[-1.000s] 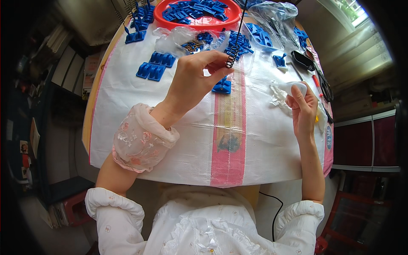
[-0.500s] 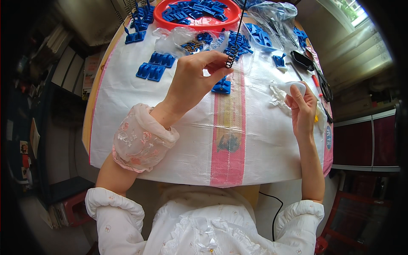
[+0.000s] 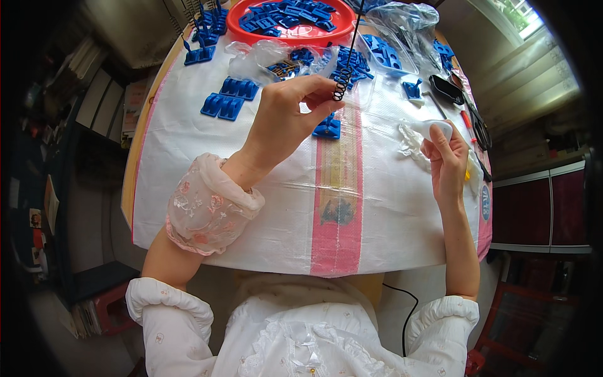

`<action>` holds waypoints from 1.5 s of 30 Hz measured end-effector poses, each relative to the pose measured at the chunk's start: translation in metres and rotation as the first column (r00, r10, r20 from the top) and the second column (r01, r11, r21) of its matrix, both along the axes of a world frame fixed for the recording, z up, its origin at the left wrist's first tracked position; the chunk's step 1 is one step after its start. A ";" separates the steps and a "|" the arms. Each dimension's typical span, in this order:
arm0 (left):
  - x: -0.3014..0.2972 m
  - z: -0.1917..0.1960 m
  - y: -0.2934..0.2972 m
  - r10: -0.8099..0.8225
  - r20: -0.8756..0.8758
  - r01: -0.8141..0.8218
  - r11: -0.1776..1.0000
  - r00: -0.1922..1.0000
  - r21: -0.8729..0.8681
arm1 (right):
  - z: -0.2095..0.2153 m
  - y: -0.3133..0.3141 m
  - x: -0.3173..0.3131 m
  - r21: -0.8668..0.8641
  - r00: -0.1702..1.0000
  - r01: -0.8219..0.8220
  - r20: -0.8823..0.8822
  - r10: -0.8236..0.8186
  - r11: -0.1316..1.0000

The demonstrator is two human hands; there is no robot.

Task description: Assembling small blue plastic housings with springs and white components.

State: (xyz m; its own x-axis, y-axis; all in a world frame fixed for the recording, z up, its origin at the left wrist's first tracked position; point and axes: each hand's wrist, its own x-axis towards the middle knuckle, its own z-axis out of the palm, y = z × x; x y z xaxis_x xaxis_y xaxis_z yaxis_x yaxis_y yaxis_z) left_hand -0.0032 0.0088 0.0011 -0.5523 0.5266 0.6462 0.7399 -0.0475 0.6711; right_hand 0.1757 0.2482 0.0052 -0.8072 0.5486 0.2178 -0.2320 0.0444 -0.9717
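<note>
My left hand [image 3: 279, 119] is closed, thumb and fingers pinching a black wire spring [image 3: 340, 91] by its coiled lower end. The spring's long straight part rises out of the top of the picture. Just below my fingertips, a small blue plastic part [image 3: 328, 129] sits on the white table cover [image 3: 270, 226]; I cannot tell whether the spring touches it. Farther right, my right hand [image 3: 448, 157] is closed around a smooth white rounded object [image 3: 443, 129], its thumb pressed on top. The fingers hide much of that object, so its kind is unclear.
A red basin [image 3: 235, 30] of blue parts stands at the back. Two ridged blue pieces [image 3: 223, 107] lie left of centre, and assembled ones [image 3: 200, 56] with springs stand at the far left. A clear tub [image 3: 408, 66], black tray [image 3: 447, 90] and crumpled white tissue [image 3: 411, 141] lie at right.
</note>
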 end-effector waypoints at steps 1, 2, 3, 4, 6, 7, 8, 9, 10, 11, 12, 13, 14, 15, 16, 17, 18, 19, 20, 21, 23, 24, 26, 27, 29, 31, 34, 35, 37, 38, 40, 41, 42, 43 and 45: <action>0.000 0.000 0.000 -0.001 -0.002 0.001 1.000 1.000 0.000 | 0.000 0.000 0.000 -0.003 1.000 -0.001 -0.001 0.001 1.000; 0.000 0.000 0.000 -0.002 -0.001 0.002 1.000 1.000 -0.001 | 0.000 0.000 0.000 -0.002 1.000 0.005 0.000 -0.005 1.000; 0.000 0.000 0.000 -0.002 -0.001 0.002 1.000 1.000 -0.003 | 0.000 0.000 0.001 -0.002 1.000 0.010 0.001 -0.010 1.000; 0.000 0.000 0.001 -0.002 -0.001 0.002 1.000 1.000 -0.004 | 0.000 0.000 0.001 -0.002 1.000 0.015 0.001 -0.015 1.000; 0.000 0.000 0.000 -0.003 -0.003 0.003 1.000 1.000 -0.004 | -0.001 0.001 0.001 0.000 1.000 0.004 -0.001 -0.004 1.000; 0.001 0.000 0.000 -0.003 -0.004 0.003 1.000 1.000 -0.004 | -0.001 0.001 0.001 0.000 1.000 -0.002 -0.003 0.002 1.000; 0.000 0.000 0.000 -0.003 -0.003 0.003 1.000 1.000 -0.002 | -0.001 0.002 0.001 0.003 1.000 -0.007 -0.002 0.007 1.000; 0.000 0.000 0.000 -0.003 -0.003 0.003 1.000 1.000 0.000 | 0.000 0.002 0.001 0.006 1.000 -0.012 -0.002 0.012 1.000; 0.000 0.000 0.000 -0.003 -0.003 0.003 1.000 1.000 0.002 | 0.000 0.002 0.001 0.008 1.000 -0.017 -0.002 0.017 1.000; 0.000 0.000 0.000 -0.003 -0.002 0.003 1.000 1.000 -0.001 | 0.000 0.002 0.002 0.008 1.000 -0.022 -0.002 0.022 1.000; 0.001 0.001 0.000 -0.003 0.000 0.003 1.000 1.000 -0.004 | 0.000 0.003 0.002 0.007 1.000 -0.027 -0.002 0.027 1.000; 0.001 0.001 0.000 -0.003 0.001 0.003 1.000 1.000 -0.008 | 0.000 0.003 0.002 0.007 0.999 -0.033 -0.002 0.033 0.999; 0.001 0.001 0.000 -0.005 0.001 0.005 1.000 1.000 -0.005 | 0.000 0.002 0.002 0.005 1.000 -0.027 0.000 0.027 1.000; 0.001 0.001 0.000 -0.006 0.000 0.006 1.000 1.000 -0.002 | 0.001 0.001 0.003 0.004 1.000 -0.022 0.002 0.022 1.000; 0.000 0.001 0.000 -0.007 -0.001 0.007 1.000 1.000 0.001 | 0.001 0.000 0.002 0.003 1.000 -0.016 0.003 0.016 1.000; 0.000 0.001 0.000 -0.008 -0.001 0.008 1.000 1.000 0.001 | 0.001 0.000 0.002 0.005 1.000 -0.026 0.000 0.026 1.000; 0.000 0.000 0.000 -0.009 -0.001 0.009 1.000 1.000 0.001 | 0.000 0.001 0.002 0.007 0.999 -0.034 -0.002 0.034 0.999; 0.000 0.000 0.000 -0.010 -0.001 0.010 1.000 1.000 0.002 | 0.000 0.001 0.002 0.008 0.999 -0.042 -0.004 0.043 0.999; 0.000 0.000 0.000 -0.007 -0.003 0.007 1.000 1.000 0.000 | -0.001 0.002 0.002 0.010 0.999 -0.042 -0.002 0.042 0.999; 0.000 0.001 0.000 -0.004 -0.005 0.004 1.000 1.000 -0.002 | -0.001 0.002 0.002 0.013 0.999 -0.040 0.000 0.040 0.999; 0.001 0.001 -0.001 -0.001 -0.005 0.001 1.000 1.000 -0.005 | -0.002 0.003 0.002 0.017 0.999 -0.038 0.004 0.038 0.999; 0.001 0.002 -0.001 -0.001 -0.004 0.001 1.000 1.000 -0.007 | -0.002 0.003 0.002 0.019 0.999 -0.038 0.006 0.038 0.999; 0.001 0.002 -0.001 -0.002 -0.003 0.002 1.000 1.000 -0.006 | -0.002 0.003 0.003 0.030 0.999 -0.031 0.013 0.030 0.999; 0.001 0.001 -0.001 -0.003 -0.003 0.003 1.000 1.000 -0.004 | -0.001 0.003 0.003 0.038 1.000 -0.023 0.018 0.023 0.999; 0.001 0.001 0.000 0.000 -0.001 0.000 1.000 1.000 0.003 | 0.001 0.002 0.003 0.038 1.000 -0.010 0.024 0.009 0.999; 0.001 0.001 0.000 0.008 0.004 -0.008 1.000 1.000 0.013 | 0.002 0.002 0.002 0.021 1.000 0.001 0.027 -0.002 1.000; 0.002 0.000 0.001 0.001 0.003 -0.002 1.000 1.000 0.021 | 0.004 -0.002 0.001 -0.014 0.998 0.046 0.035 -0.046 0.999; 0.001 0.001 0.001 0.005 0.000 -0.005 1.000 1.000 0.019 | 0.003 -0.001 0.001 -0.018 0.999 0.036 0.030 -0.036 0.999; 0.002 0.001 0.000 0.011 -0.006 -0.011 1.000 1.000 0.015 | 0.001 0.004 0.002 -0.024 1.000 0.018 0.020 -0.017 1.000; 0.002 0.001 0.000 0.004 -0.004 -0.004 1.000 1.000 0.010 | 0.001 0.004 0.002 -0.022 0.999 0.023 0.022 -0.023 0.999; 0.001 0.001 0.000 -0.011 0.000 0.011 1.000 1.000 -0.002 | 0.001 0.003 0.002 -0.017 0.999 0.036 0.026 -0.036 0.999; 0.001 0.001 0.000 -0.021 0.000 0.021 1.000 1.000 -0.002 | 0.001 0.003 0.001 -0.020 0.999 0.046 0.026 -0.045 0.999; 0.001 0.001 -0.001 -0.028 0.000 0.028 1.000 1.000 -0.004 | 0.001 0.002 0.000 -0.025 0.998 0.053 0.025 -0.052 0.998; 0.001 0.001 -0.001 -0.035 0.000 0.035 0.999 0.999 -0.006 | 0.001 0.001 0.000 -0.029 0.998 0.060 0.024 -0.059 0.998; 0.002 0.002 -0.002 -0.048 -0.006 0.048 0.999 0.999 -0.004 | 0.000 0.003 0.000 -0.030 0.999 0.047 0.023 -0.047 0.998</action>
